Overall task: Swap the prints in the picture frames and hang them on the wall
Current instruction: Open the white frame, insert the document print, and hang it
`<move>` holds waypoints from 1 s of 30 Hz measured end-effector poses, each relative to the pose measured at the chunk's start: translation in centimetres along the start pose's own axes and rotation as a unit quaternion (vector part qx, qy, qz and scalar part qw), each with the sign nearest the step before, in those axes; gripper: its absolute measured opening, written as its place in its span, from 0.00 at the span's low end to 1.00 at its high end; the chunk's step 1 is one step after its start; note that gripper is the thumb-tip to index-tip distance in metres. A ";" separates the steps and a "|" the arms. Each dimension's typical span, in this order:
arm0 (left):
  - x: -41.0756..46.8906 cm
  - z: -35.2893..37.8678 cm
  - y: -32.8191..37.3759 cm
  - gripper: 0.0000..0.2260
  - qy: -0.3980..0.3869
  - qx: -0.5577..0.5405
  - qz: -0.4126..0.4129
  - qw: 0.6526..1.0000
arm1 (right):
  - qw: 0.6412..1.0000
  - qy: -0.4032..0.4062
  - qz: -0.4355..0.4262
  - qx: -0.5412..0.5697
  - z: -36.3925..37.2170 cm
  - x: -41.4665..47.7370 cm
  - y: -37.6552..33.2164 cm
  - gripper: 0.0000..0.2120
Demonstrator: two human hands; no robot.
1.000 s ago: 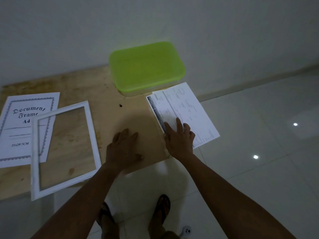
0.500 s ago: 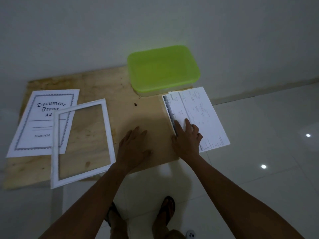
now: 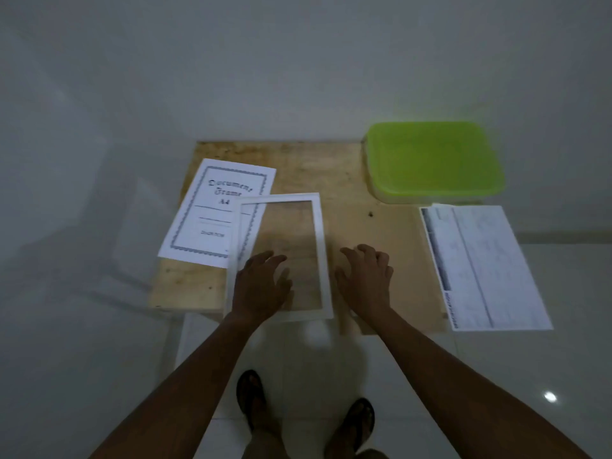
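Observation:
A white picture frame (image 3: 323, 246) with clear glazing lies flat on the wooden board (image 3: 357, 180), its near end past the board's front edge. A "Document Frame A4" print (image 3: 212, 210) lies to its left, partly under the frame's left side. My left hand (image 3: 261, 286) hovers over the frame's lower left part with fingers spread and loosely bent; contact is unclear. My right hand (image 3: 366, 279) is just right of the frame, over bare board, fingers loosely curled and holding nothing. A printed sheet with small text (image 3: 486, 266) lies at the board's right edge.
A lime-green plastic box (image 3: 433, 160) stands at the back right of the board against the white wall. The low board sits on a pale tiled floor. My sandalled feet (image 3: 308, 412) stand in front of it.
My right hand left the printed sheet and moved left beside the frame. My left hand moved from bare board onto the frame's lower left. The view swung left.

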State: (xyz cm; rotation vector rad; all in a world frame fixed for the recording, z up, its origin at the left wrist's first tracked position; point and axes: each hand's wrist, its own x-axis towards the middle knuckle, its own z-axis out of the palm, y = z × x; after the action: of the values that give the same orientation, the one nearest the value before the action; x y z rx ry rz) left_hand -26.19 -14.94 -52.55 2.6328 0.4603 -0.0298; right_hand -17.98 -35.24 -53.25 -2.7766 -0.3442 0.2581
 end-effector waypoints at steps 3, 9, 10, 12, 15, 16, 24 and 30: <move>0.1 -2.5 -4.6 0.21 0.022 -0.027 -0.027 0.999 | 1.000 0.001 -0.020 -0.001 1.5 0.7 -4.8 0.20; 2.3 -6.3 -13.1 0.20 0.088 -0.073 -0.148 0.982 | 0.997 0.010 -0.062 0.033 5.2 3.0 -14.5 0.19; 3.1 -6.8 -14.6 0.21 0.099 -0.071 -0.166 0.979 | 0.997 0.008 -0.067 0.036 5.9 3.6 -16.2 0.20; 4.7 -7.5 -17.4 0.24 0.100 -0.081 -0.211 0.969 | 0.996 0.008 -0.068 0.049 7.2 4.8 -18.9 0.21; 6.9 -8.1 -20.7 0.30 0.062 -0.136 -0.276 0.950 | 0.996 0.011 -0.079 0.045 9.2 6.2 -22.1 0.23; 7.3 -8.2 -21.0 0.30 0.053 -0.162 -0.287 0.943 | 0.996 0.012 -0.083 0.039 9.5 6.3 -22.6 0.24; 7.6 -9.2 -22.3 0.11 0.090 -0.238 -0.328 0.910 | 0.996 0.045 -0.003 0.073 10.3 6.5 -24.5 0.18; 7.3 -10.4 -22.6 0.04 0.167 -0.268 -0.333 0.889 | 0.995 0.057 0.011 0.082 10.1 8.2 -24.7 0.18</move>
State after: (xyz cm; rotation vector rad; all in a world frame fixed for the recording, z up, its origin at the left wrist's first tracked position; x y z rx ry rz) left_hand -27.29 10.89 -53.90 1.8333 1.2703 0.2939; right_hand -17.44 -7.44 -55.27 -2.6206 -0.2528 0.1249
